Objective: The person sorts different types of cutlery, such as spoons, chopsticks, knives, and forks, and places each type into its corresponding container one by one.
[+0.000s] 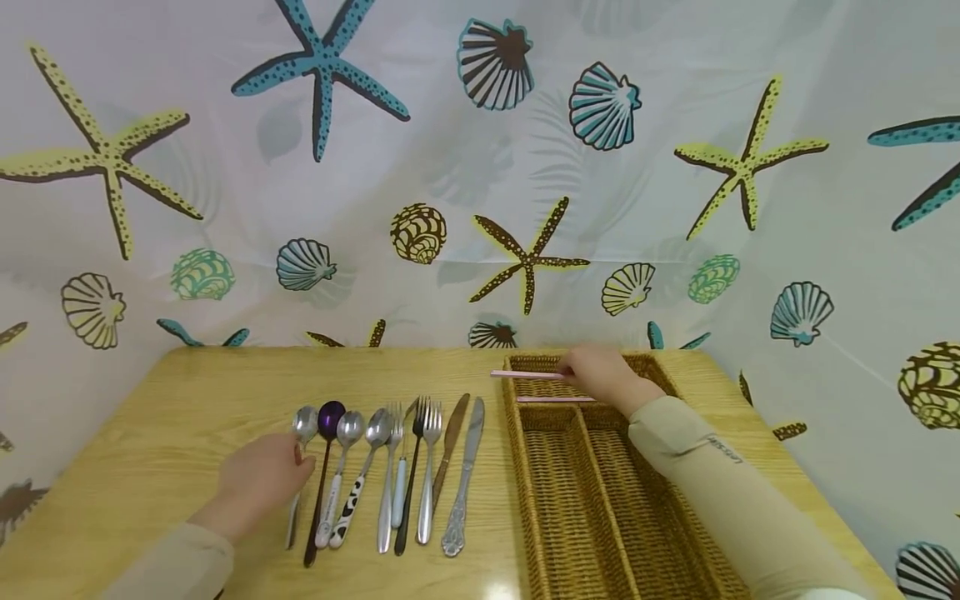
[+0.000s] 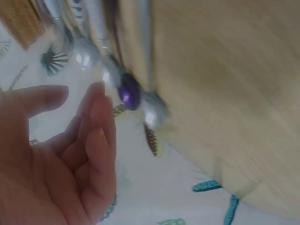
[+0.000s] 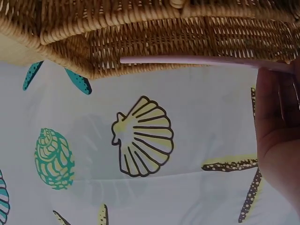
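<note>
My right hand (image 1: 600, 379) pinches a pink chopstick (image 1: 527, 374) over the back compartment of a wicker cutlery basket (image 1: 592, 475). In the right wrist view, the chopstick (image 3: 187, 60) runs level from the fingers along the wicker wall. A second pink chopstick (image 1: 553, 400) lies by the divider at the front of that compartment. My left hand (image 1: 262, 475) is over the leftmost silver spoon (image 1: 305, 423), covering part of its handle. Seen from the left wrist, the hand (image 2: 70, 159) has loosely bent fingers and holds nothing; beside it are a purple spoon (image 2: 129, 91) and other spoons.
Right of the left hand, several spoons, forks (image 1: 431, 425) and two table knives (image 1: 471, 450) lie in a row on the wooden table (image 1: 225, 392). Two long compartments make up the basket's front part. A shell-and-starfish patterned cloth (image 1: 420, 292) hangs behind the table.
</note>
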Demonstrator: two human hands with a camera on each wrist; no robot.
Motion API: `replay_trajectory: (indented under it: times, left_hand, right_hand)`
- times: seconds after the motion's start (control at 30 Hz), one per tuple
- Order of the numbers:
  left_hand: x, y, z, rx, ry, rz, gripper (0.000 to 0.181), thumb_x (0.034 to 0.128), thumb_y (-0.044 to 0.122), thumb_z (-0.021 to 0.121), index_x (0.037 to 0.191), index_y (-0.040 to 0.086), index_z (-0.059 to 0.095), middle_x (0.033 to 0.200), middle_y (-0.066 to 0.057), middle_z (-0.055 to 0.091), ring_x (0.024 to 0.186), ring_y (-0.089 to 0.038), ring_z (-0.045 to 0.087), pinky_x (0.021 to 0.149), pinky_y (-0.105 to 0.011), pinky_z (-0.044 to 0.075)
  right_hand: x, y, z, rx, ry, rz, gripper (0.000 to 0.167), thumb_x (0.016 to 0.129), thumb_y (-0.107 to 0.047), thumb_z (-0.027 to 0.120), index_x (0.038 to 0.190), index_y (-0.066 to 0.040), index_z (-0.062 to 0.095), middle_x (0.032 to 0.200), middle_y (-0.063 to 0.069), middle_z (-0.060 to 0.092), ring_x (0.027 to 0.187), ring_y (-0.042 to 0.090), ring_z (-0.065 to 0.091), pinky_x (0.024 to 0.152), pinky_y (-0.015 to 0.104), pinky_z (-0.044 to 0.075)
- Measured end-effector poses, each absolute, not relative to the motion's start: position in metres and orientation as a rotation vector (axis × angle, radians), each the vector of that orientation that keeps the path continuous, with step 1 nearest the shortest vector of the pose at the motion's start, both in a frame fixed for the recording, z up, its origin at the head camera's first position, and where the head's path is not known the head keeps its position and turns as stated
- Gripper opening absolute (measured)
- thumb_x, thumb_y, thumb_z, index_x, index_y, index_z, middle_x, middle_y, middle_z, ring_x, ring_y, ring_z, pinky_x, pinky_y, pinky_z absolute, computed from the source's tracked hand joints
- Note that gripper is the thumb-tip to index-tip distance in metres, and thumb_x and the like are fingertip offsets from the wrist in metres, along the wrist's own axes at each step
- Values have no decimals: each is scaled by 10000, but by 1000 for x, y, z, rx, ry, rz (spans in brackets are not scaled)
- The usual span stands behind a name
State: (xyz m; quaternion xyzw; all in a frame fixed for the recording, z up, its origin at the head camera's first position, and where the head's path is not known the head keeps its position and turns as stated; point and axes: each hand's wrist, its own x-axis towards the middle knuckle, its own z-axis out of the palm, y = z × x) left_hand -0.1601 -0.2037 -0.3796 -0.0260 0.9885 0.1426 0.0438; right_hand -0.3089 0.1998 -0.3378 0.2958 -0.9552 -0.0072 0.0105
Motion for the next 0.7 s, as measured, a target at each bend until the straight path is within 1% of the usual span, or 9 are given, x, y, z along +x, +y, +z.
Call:
replay_trajectory:
  times: [0.13, 0.23, 0.33, 0.43, 0.47, 0.57, 0.67, 0.7]
  left_hand:
    - [-159, -212, -388, -119, 2953, 380, 331, 878, 276, 533, 600, 107, 475, 549, -5, 455, 497, -138, 419, 448, -264, 307]
    - [-159, -214, -395, -133, 2924, 386, 290, 865, 274, 546, 641, 94, 506, 594, -27, 494, 539, -165, 459, 484, -297, 355]
    - [-159, -213, -402, -144, 2916, 396, 250, 837, 261, 559, 663, 86, 520, 616, -34, 514, 560, -178, 474, 499, -305, 367]
    - [-160, -213, -407, -141, 2916, 387, 226, 806, 232, 573, 641, 91, 510, 604, -31, 511, 548, -172, 468, 488, -292, 357]
    - [-160, -213, -408, -143, 2912, 385, 219, 796, 216, 574, 629, 94, 503, 596, -30, 507, 540, -168, 466, 481, -286, 350]
    - [-160, -211, -408, -148, 2902, 392, 203, 780, 176, 571, 614, 97, 485, 592, -34, 495, 533, -166, 458, 475, -277, 342]
    - [-162, -208, -407, -160, 2890, 405, 167, 778, 149, 559, 638, 88, 491, 627, -48, 505, 564, -181, 474, 490, -291, 369]
    - [-163, -208, -408, -165, 2886, 410, 157, 778, 145, 554, 647, 84, 494, 642, -54, 510, 575, -187, 480, 496, -301, 380]
  right_hand:
    - [-314, 213, -345, 872, -3018, -1, 126, 886, -89, 614, 785, -106, 689, 749, 32, 655, 637, 141, 564, 611, 321, 470]
    - [-318, 220, -351, 848, -3042, 3, 134, 890, -78, 604, 794, -82, 698, 745, 41, 657, 623, 148, 560, 599, 324, 460]
    - [-322, 223, -355, 829, -3076, 3, 120, 891, -77, 601, 869, -69, 719, 814, 58, 687, 692, 175, 620, 653, 352, 516]
    - [-325, 222, -358, 814, -3125, 14, 137, 897, -79, 591, 941, -61, 719, 886, 79, 700, 766, 206, 653, 702, 381, 535]
    - [-326, 221, -359, 810, -3141, 14, 140, 901, -78, 585, 946, -59, 716, 890, 80, 698, 768, 207, 652, 701, 381, 534]
    - [-329, 220, -361, 802, -3167, 13, 142, 905, -79, 579, 947, -60, 714, 884, 77, 695, 759, 201, 645, 690, 376, 529]
    - [-330, 221, -360, 797, -3185, 6, 142, 904, -75, 579, 949, -57, 713, 878, 76, 695, 748, 190, 640, 685, 368, 528]
    - [-330, 221, -360, 794, -3196, 9, 144, 909, -74, 572, 925, -44, 711, 822, 68, 677, 699, 172, 613, 651, 349, 514]
